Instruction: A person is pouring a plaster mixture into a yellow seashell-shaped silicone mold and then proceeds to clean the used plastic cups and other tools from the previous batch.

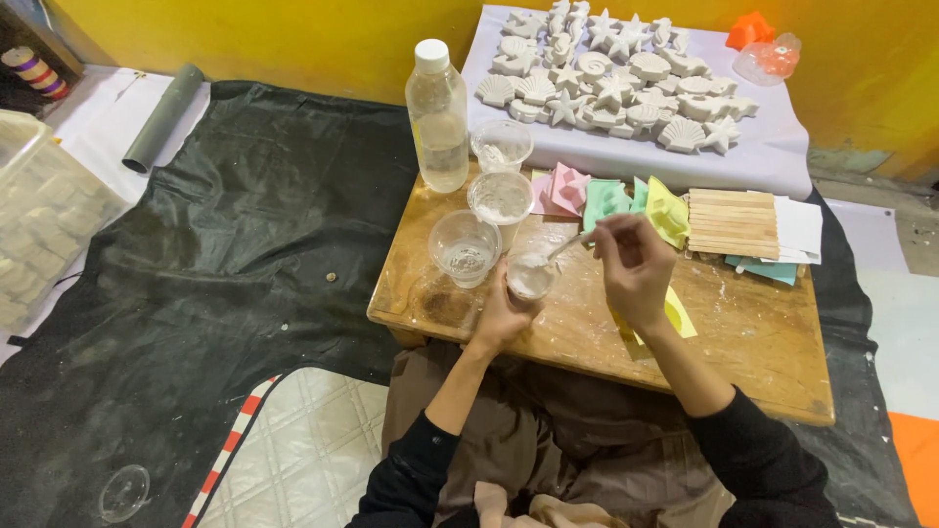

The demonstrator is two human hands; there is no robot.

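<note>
A small clear plastic cup (pixel 531 278) of white mix sits low over the wooden desk (pixel 763 342), wrapped from below by the left hand (pixel 501 315), forearm angled up from the lap. The right hand (pixel 634 266), wrist bent, pinches a wooden stirring stick (pixel 567 245) between its fingers (pixel 608 233), tip dipped into the cup. Empty clear cups (pixel 465 246) and a water bottle (pixel 438 117) stand just beyond.

White cast shells (pixel 614 83) on a lilac cloth (pixel 782 152), pink, green and yellow moulds (pixel 626 200), yellow wall (pixel 293 39), black sheet (pixel 245 244).

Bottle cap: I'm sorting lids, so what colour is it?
White, on the clear plastic bottle; the head view shows it best.
</note>
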